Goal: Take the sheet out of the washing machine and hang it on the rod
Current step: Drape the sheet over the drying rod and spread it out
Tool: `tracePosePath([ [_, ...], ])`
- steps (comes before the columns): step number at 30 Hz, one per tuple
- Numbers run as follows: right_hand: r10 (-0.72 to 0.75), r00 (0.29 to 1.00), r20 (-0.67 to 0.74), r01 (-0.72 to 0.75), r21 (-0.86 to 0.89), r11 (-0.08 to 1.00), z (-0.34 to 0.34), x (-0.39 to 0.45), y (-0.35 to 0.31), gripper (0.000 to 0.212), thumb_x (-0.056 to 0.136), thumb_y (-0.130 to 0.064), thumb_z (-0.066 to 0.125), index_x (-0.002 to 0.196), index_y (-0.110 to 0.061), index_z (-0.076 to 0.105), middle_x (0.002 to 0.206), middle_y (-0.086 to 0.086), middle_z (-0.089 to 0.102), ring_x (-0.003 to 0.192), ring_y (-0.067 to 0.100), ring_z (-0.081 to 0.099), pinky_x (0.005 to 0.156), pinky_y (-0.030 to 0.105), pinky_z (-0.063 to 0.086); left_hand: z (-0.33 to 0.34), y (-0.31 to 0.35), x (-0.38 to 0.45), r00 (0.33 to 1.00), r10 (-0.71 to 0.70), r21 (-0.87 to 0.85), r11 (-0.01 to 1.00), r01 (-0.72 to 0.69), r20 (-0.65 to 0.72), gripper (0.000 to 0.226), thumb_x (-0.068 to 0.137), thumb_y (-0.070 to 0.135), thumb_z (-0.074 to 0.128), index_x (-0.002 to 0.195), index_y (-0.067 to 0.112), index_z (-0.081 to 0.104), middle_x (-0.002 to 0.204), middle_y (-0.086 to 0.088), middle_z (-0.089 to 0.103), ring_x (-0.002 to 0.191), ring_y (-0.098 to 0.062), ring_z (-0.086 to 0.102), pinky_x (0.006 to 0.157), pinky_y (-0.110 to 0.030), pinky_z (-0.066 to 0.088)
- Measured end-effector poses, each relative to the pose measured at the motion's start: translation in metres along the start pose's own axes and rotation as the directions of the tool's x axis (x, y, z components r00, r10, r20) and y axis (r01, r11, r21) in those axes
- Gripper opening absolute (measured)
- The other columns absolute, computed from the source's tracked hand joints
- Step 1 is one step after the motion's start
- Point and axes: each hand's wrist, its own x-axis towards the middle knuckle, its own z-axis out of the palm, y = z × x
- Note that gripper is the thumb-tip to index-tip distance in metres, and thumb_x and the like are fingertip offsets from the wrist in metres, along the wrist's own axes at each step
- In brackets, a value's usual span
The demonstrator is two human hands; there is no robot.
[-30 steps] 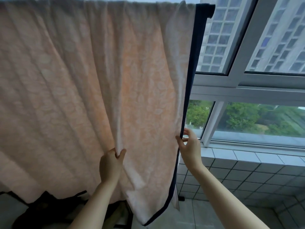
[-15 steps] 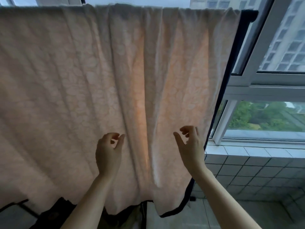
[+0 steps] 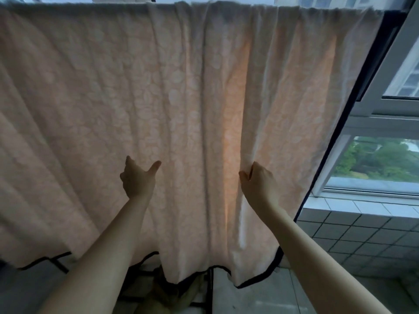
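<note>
Right hand [image 3: 258, 182] with fingers [image 3: 246, 175] curled, pinching a vertical fold of the sheet [image 3: 158, 98]; left hand [image 3: 138, 177] spread wide, thumb and forefinger apart, raised to the cloth, contact not clear. Above and to both sides of the fingers, pale peach patterned sheet draped over the rod [image 3: 392, 13] along the top, dark border [image 3: 256, 281] hanging below the wrists. Right of the right fingers, window [image 3: 385, 155] and tiled wall [image 3: 353, 230].

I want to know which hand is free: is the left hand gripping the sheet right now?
No, the left hand is open with thumb and fingers spread in front of the sheet, while the right hand pinches a fold.
</note>
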Motion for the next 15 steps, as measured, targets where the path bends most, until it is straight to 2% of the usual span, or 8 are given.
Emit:
tracePosePath([
  [4, 0.019, 1.000, -0.004, -0.020, -0.031, 0.999, -0.002, -0.001, 0.003, 0.022, 0.094, -0.029, 0.051, 0.078, -0.015, 0.045, 0.066, -0.006, 0.043, 0.056, 0.008, 0.039, 0.045, 0.026, 0.023, 0.004, -0.002, 0.012, 0.997, 0.072, 0.057, 0.996, -0.070, -0.034, 0.047, 0.086, 0.037, 0.067, 0.122, 0.007, 0.059, 0.120, -0.010, 0.064, 0.112, -0.034, 0.055, 0.092, -0.043, 0.045],
  [8, 0.009, 1.000, -0.006, -0.009, -0.025, 1.000, 0.001, 0.002, 0.006, 0.026, 0.094, -0.031, 0.052, 0.075, -0.015, 0.046, 0.065, -0.004, 0.045, 0.057, 0.012, 0.041, 0.045, 0.026, 0.023, 0.004, 0.001, 0.017, 0.986, 0.146, 0.138, 0.981, -0.135, -0.078, 0.017, 0.089, 0.022, 0.064, 0.099, 0.010, 0.071, 0.096, -0.011, 0.072, 0.088, -0.031, 0.065, 0.081, -0.044, 0.053],
  [12, -0.013, 1.000, -0.002, 0.013, -0.042, 0.999, 0.004, 0.006, 0.013, 0.029, 0.095, -0.032, 0.050, 0.072, -0.016, 0.044, 0.065, -0.003, 0.046, 0.059, 0.018, 0.046, 0.045, 0.026, 0.026, 0.010, -0.011, 0.016, 0.980, 0.188, 0.216, 0.961, -0.171, -0.060, 0.012, 0.090, 0.020, 0.061, 0.091, 0.013, 0.070, 0.087, -0.009, 0.072, 0.079, -0.029, 0.064, 0.079, -0.045, 0.053],
  [14, -0.022, 1.000, -0.005, 0.022, -0.062, 0.998, 0.003, 0.008, 0.016, 0.030, 0.095, -0.032, 0.049, 0.071, -0.017, 0.044, 0.064, -0.004, 0.046, 0.055, 0.014, 0.044, 0.045, 0.026, 0.027, 0.012, -0.017, 0.015, 0.982, 0.182, 0.186, 0.968, -0.170, -0.047, 0.011, 0.087, 0.023, 0.064, 0.095, 0.016, 0.064, 0.095, -0.007, 0.070, 0.087, -0.029, 0.062, 0.082, -0.047, 0.052],
  [15, -0.028, 1.000, -0.003, 0.028, -0.067, 0.997, 0.003, 0.009, 0.018, 0.030, 0.095, -0.033, 0.049, 0.071, -0.017, 0.045, 0.063, -0.004, 0.046, 0.054, 0.013, 0.043, 0.044, 0.026, 0.028, 0.013, -0.018, 0.015, 0.988, 0.156, 0.153, 0.977, -0.151, -0.016, 0.026, 0.082, 0.027, 0.069, 0.104, 0.017, 0.060, 0.106, -0.007, 0.067, 0.097, -0.030, 0.060, 0.086, -0.048, 0.051],
])
